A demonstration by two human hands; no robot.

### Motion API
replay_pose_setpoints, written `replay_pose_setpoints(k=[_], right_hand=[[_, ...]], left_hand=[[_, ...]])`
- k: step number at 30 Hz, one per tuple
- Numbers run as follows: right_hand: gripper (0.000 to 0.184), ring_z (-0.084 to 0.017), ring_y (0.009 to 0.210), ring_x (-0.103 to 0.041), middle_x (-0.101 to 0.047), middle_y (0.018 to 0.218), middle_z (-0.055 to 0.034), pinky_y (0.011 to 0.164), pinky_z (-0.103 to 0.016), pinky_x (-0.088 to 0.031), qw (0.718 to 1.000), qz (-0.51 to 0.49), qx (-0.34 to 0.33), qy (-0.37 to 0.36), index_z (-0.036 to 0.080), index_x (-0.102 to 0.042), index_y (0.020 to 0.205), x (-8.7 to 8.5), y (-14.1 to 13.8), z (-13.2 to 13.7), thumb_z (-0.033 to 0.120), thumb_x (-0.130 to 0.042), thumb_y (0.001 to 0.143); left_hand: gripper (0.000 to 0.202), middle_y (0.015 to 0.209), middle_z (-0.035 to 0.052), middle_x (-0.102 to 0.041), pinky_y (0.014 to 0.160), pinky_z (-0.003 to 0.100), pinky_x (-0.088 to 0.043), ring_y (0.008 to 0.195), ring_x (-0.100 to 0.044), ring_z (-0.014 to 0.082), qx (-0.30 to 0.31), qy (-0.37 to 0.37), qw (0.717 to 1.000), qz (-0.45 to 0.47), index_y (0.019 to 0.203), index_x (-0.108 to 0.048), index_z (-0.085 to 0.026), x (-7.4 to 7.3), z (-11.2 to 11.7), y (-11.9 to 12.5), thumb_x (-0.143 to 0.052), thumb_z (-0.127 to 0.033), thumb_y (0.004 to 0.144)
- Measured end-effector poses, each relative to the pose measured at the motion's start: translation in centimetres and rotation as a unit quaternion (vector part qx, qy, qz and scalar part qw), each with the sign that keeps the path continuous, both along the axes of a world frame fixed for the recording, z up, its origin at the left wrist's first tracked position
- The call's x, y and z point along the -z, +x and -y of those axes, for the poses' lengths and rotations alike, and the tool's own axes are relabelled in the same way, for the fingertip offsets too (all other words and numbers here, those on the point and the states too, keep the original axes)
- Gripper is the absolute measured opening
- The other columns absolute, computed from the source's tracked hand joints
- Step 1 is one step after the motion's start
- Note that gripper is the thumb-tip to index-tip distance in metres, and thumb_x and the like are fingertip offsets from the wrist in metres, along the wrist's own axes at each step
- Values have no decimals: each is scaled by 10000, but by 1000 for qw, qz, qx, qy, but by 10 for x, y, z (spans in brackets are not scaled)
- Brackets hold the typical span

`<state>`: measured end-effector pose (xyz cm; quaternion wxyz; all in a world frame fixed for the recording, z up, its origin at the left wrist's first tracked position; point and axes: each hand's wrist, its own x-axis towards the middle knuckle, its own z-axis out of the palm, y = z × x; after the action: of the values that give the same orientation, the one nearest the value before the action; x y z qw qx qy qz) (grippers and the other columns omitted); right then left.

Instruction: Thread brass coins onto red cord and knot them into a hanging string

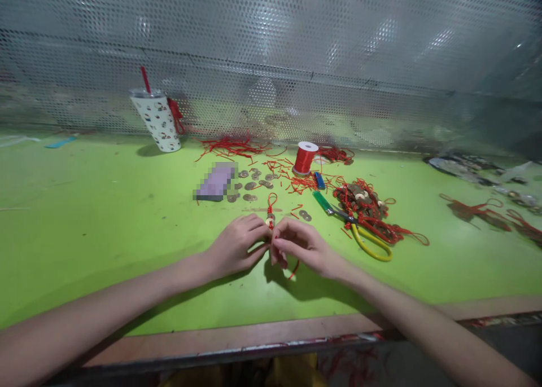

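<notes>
Now both grips close at the middle: left hand (240, 241) and right hand (305, 246) pinch the red knotted cord (270, 209) between them, its loop pointing away over the green worktop (105, 218), yellow-handled scissors (353, 221) lying off right, red spool (304, 161) upright beyond.

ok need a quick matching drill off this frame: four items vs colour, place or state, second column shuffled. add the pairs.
Items
1. Tumbler
2. Spool
3. Scissors
4. Knotted coin charm

Descriptions
A. Yellow handles
B. At the fingertips of the left hand and right hand
C. White, patterned, with a red straw
D. Wound with red thread

Pairs: 1-C, 2-D, 3-A, 4-B
</notes>
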<state>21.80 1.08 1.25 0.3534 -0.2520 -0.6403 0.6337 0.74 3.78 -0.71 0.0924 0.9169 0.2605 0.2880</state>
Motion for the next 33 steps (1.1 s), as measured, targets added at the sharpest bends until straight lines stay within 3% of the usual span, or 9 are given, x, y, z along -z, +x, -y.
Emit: replay_pose_setpoints(k=[6, 16, 21, 23, 27, 30, 33], right_hand=[[251, -89, 582, -581, -678, 745, -7, 554, -214, -455, 998, 47, -46, -11, 180, -565, 927, 0, 0, 3, 418, -633, 969], [242, -95, 580, -608, -699, 726, -10, 572, -224, -504, 992, 79, -100, -26, 184, -565, 908, -4, -5, 6, 412, -621, 967], [312, -95, 528, -598, -741, 753, -37, 543, -231, -519, 986, 86, -133, -42, 171, -616, 921, -4, -3, 6, 481, -633, 949], [357, -91, 504, -573, -748, 759, -46, 513, -222, -489, 991, 81, -103, -30, 167, -627, 913, -3, -2, 2, 517, -587, 970], [427, -108, 503, -534, -688, 694, -32, 496, -237, -431, 992, 95, 70, 43, 176, -608, 848, 4, 0, -11, 541, -466, 1020], [416, -126, 557, -508, -598, 656, -3, 551, -259, -402, 961, 162, 171, 145, 189, -594, 787, 11, 4, -20, 486, -449, 1038], [416, -140, 601, -484, -532, 644, 11, 603, -275, -369, 925, 225, 189, 239, 195, -557, 719, 15, 6, -24, 422, -443, 1048]], left_hand=[[133, 1013, 91, -664, 835, 350, -493, 978, -604, 237, -5, -2, 1000, 4, 931, -678, -190, 0, -6, -2, -558, -234, 966], [119, 1004, 83, -675, 856, 377, -509, 979, -616, 236, -21, -40, 998, 31, 944, -709, -199, 0, -13, -2, -590, -203, 952], [126, 999, 73, -685, 860, 374, -512, 972, -628, 226, -19, -44, 998, 48, 945, -721, -214, 2, -15, -3, -604, -171, 937], [128, 1002, 72, -688, 862, 371, -514, 982, -630, 229, -22, -46, 998, 47, 942, -719, -212, 2, -14, -3, -603, -161, 928], [156, 1005, 73, -686, 871, 367, -521, 989, -631, 229, -30, -65, 996, 51, 933, -707, -192, -2, -11, -3, -575, -113, 907], [205, 999, 64, -683, 889, 372, -518, 993, -629, 223, -30, -75, 995, 54, 908, -701, -194, -4, -8, -3, -544, -63, 888], [225, 1029, 68, -683, 904, 383, -518, 1016, -625, 230, -24, -69, 996, 52, 889, -695, -195, -4, -7, -3, -534, -39, 867]])
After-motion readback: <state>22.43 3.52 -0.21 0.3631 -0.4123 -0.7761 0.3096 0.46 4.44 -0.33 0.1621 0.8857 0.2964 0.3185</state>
